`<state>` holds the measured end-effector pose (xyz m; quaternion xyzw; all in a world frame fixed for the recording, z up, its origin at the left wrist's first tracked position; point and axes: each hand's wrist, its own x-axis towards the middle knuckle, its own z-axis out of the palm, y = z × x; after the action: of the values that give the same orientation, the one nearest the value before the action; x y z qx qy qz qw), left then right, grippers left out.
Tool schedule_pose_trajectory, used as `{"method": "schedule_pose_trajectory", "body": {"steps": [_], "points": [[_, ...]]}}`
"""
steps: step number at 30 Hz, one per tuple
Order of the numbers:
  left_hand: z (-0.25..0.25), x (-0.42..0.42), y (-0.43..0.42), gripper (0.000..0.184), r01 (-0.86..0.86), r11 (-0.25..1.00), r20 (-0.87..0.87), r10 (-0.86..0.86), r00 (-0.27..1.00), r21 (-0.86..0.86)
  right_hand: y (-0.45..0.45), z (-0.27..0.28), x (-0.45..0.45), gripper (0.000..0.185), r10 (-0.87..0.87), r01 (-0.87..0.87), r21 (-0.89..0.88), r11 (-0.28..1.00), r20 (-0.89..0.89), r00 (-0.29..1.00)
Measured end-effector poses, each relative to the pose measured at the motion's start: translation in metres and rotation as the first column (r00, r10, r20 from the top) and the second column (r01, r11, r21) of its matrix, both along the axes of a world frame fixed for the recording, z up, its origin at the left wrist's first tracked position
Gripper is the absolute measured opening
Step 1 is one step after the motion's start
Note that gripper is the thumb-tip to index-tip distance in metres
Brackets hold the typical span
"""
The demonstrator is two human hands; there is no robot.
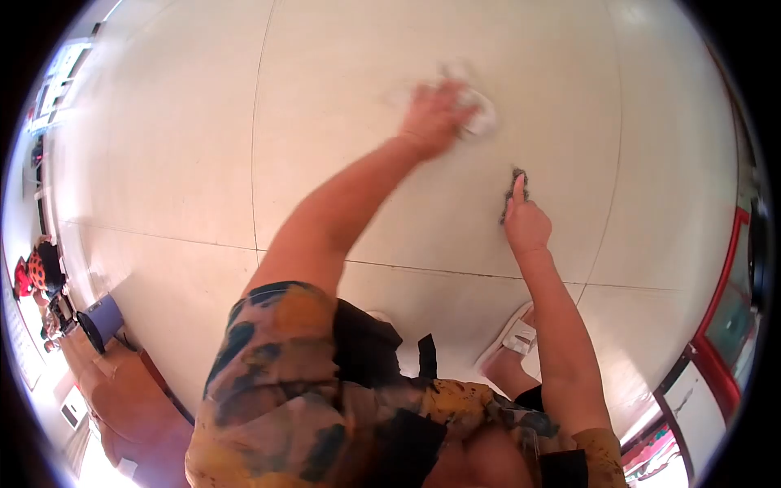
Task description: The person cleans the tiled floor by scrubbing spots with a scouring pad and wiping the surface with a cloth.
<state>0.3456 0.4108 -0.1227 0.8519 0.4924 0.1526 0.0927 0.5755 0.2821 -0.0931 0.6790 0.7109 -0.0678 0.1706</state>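
Blurred left hand over a white cloth on the floor; nearer, right forefinger overlies a dark strip, perhaps steadying it. Neither grip's closure is clear.

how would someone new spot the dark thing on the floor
On the pale, seamed floor, find the right hand, lower in the picture than the left hand. Partly under its outstretched finger lies a narrow, rough-edged strip. Its dark grey colour sets it apart from the white, blurred thing by the left hand.
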Motion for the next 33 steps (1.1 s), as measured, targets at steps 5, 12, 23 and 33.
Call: {"method": "schedule_pose_trajectory", "body": {"steps": [5,12,23,33], "points": [[-0.005,-0.182,-0.085,0.047,-0.441,0.871,0.069,0.437,0.897,0.218,0.005,-0.006,0.01,0.053,0.028,-0.026,-0.055,0.998,0.038,0.999],[-0.022,-0.371,-0.429,0.029,-0.758,0.204,0.665,0.649,-0.37,-0.62,0.007,-0.015,0.0,0.052,0.014,-0.013,-0.036,0.999,0.045,0.999],[-0.003,-0.062,-0.188,0.045,-0.132,0.987,0.192,0.147,0.97,-0.088,0.009,-0.023,0.002,0.053,0.03,-0.023,-0.067,0.997,0.1,0.995],[-0.022,-0.339,-0.422,0.038,-0.99,-0.046,0.226,0.974,-0.016,0.13,0.015,-0.036,0.009,0.056,0.069,-0.056,-0.084,0.995,0.152,0.986]]}}
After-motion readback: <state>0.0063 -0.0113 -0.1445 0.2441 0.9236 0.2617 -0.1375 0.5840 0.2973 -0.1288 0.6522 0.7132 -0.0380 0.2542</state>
